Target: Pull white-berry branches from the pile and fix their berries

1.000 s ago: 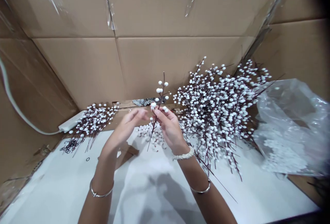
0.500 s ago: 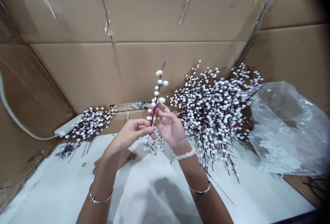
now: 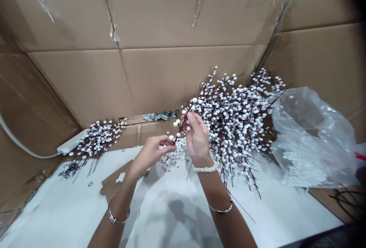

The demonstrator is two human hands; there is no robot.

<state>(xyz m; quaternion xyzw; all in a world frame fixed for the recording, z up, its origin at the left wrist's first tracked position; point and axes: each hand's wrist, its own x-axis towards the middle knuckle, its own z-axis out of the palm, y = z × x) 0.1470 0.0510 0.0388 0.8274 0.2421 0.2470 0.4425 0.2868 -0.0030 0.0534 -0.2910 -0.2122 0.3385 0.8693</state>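
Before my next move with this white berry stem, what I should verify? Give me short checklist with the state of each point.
1. Berry stem in right hand: ok, pinched by the fingertips.
2. Left hand on the stem: cannot tell, its fingertips are close but contact is unclear.
3. Large pile of berry stems beside the right hand: not ok, its twigs crowd the held stem.
4. Black rings at far left: ok, apart from both hands.

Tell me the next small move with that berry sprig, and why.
Probably lift the sprig a little toward you, clear of the bunch. The right hand pinches it right against that bunch's berries, where twigs could snag, while the left hand sits just below, its fingers close to the sprig's lower berries.
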